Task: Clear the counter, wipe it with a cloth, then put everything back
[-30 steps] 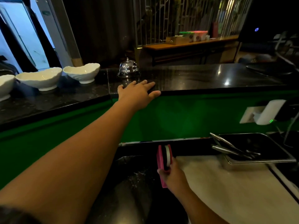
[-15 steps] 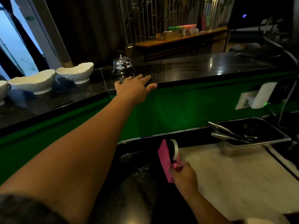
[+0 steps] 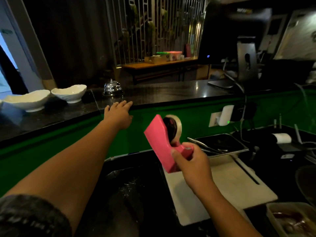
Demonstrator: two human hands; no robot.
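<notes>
Tape [image 3: 178,124] is seen seated in a pink dispenser [image 3: 159,142], which is held tilted in the air, well clear of the desk [image 3: 171,94] and in front of the green panel [image 3: 51,142] below it. The right grip [image 3: 193,162] is clamped on the narrow lower end of the dispenser, with the thumb laid across its pink side and the fingers curled round its far side. The left grip [image 3: 118,115] is stretched out to the desk edge with its fingers straight and apart, and nothing is held in it; whether the fingertips touch the black top cannot be told. A chrome bell [image 3: 112,87] is set on the desk just beyond those fingertips. Two white bowls [image 3: 69,93] are stood side by side farther left on the same top. Below the dispenser, a dark sink [image 3: 128,194] is seen, with a white board [image 3: 230,189] beside it on the right. Behind the board a steel tray [image 3: 239,146] is placed, and tongs [image 3: 203,145] are laid over its left rim. A white plug [image 3: 225,115] is fitted into a socket on the panel.
</notes>
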